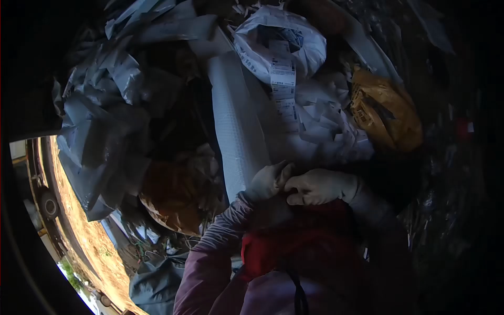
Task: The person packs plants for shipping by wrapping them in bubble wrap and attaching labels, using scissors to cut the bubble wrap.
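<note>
Both my hands wear pale gloves and meet close together in front of my body. My left hand [270,181] has its fingers curled in a pinch, beside the lower end of a long pale textured plastic sheet [231,115]. My right hand [323,187] is closed too, its thumb and fingertips turned toward the left hand. Whatever they pinch, if anything, is too dark and small to make out. Beyond them lie crumpled white sheets [325,118] and a strip of printed labels [283,86], which hangs from an open white sack [315,52].
A yellow-brown plastic bag [388,113] lies at the right. Heaps of grey-white plastic film [102,147] rise on the left, above an orange-brown bag [170,197]. Bright ground [79,210] and a vehicle wheel [49,203] show through an opening at the far left.
</note>
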Demonstrator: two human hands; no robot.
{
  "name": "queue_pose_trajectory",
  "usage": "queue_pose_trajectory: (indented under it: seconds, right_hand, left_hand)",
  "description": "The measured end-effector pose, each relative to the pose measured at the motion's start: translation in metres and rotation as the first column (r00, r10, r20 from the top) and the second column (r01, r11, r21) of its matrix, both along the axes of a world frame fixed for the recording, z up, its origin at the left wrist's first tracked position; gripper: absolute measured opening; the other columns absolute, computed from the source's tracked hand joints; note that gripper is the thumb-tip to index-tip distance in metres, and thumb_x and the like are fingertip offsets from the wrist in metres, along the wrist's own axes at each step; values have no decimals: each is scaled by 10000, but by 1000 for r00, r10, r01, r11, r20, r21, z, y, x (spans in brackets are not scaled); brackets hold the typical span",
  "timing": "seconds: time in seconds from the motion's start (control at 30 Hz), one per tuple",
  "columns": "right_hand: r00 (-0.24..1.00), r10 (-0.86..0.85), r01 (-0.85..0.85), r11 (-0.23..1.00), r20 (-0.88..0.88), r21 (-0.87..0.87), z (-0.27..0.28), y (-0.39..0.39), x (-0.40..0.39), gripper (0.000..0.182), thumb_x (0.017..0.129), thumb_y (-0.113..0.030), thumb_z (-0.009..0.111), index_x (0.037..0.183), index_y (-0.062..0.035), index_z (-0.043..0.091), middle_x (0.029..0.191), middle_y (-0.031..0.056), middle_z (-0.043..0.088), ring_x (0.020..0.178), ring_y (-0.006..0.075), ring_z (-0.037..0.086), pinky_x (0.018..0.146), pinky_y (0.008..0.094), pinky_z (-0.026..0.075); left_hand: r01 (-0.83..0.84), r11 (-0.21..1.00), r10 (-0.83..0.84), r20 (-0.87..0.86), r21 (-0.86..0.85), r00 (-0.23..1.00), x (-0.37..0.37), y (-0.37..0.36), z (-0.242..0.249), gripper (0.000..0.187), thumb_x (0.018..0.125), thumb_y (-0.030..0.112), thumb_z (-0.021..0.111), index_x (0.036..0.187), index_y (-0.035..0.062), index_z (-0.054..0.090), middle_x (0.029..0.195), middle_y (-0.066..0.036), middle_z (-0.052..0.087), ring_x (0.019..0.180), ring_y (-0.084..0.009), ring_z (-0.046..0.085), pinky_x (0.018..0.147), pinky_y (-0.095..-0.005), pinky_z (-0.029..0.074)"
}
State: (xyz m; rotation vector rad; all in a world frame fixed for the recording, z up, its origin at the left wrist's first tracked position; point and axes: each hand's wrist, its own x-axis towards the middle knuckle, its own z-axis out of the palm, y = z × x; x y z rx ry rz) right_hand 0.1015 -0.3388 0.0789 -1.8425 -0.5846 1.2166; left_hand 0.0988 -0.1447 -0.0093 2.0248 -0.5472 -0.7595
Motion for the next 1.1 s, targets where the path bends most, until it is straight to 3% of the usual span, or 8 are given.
queue_pose_trajectory:
  seconds: [0.03,0.1,0.27,0.37,0.73,0.83,1.03,1.1]
  right_hand:
    - [955,-231,268,941,-187,207,9,-20,5,358,940,-329,533,1105,-15,580,741,12,579,600,126,540,596,262,461]
    - [729,-572,629,776,-375,39,0,-58,24,324,927,-307,568,1118,-46,584,683,-17,524,534,14,457,465,171,382]
    - [271,-950,954,245,-152,171,-140,-72,107,317,868,-265,651,1040,-21,543,709,20,555,551,84,520,485,229,429]
    - [171,-724,867,433,669,248,-236,-45,140,338,834,-212,670,1053,1,525,760,63,590,656,152,571,610,270,473]
    - [217,-962,939,160,-164,306,-181,-65,145,148,859,-145,618,921,-11,607,871,24,610,811,89,531,762,238,440]
    - [411,-907,911,405,90,-76,-200,-48,135,302,814,-236,671,967,18,610,908,72,630,848,147,568,818,286,455]
    - [365,-703,924,354,610,-145,-236,2,156,452,769,-305,698,1048,38,606,987,137,650,953,207,587,893,315,438]
    - [369,-924,923,377,99,82,-213,-1,162,333,822,-196,635,1068,28,607,1035,109,645,963,187,583,904,311,434]
  left_hand:
    - [19,1000,-19,26,19,999,-5,5,-19,362,904,328,439,1122,63,555,848,-223,646,829,-399,618,733,-495,468]
    - [206,893,-192,-75,400,979,-3,-9,8,353,905,311,430,1135,70,550,852,-209,649,829,-407,613,736,-488,474]
    - [64,996,-55,-125,65,991,4,-12,-8,372,929,318,429,1172,57,533,940,-229,630,874,-368,621,773,-436,487]
    - [-256,938,163,-356,-233,920,14,-16,-8,384,939,300,478,1186,9,522,899,-151,638,857,-253,621,805,-358,474]
    - [-729,602,606,-407,-326,683,121,-48,-32,409,894,192,571,1220,-43,495,1037,-78,589,927,-130,538,839,-262,438]
    - [-723,617,591,-423,-313,687,118,-59,-27,419,887,212,579,1211,-44,506,1020,-68,599,932,-129,545,860,-258,423]
    - [-764,552,611,-462,-333,643,94,-49,-28,418,902,179,552,1252,-37,472,1056,-74,586,998,-140,539,901,-266,416]
    - [-737,582,666,-318,-343,674,99,-43,-24,419,894,142,548,1254,-51,456,1144,-117,554,981,-166,535,868,-280,436]
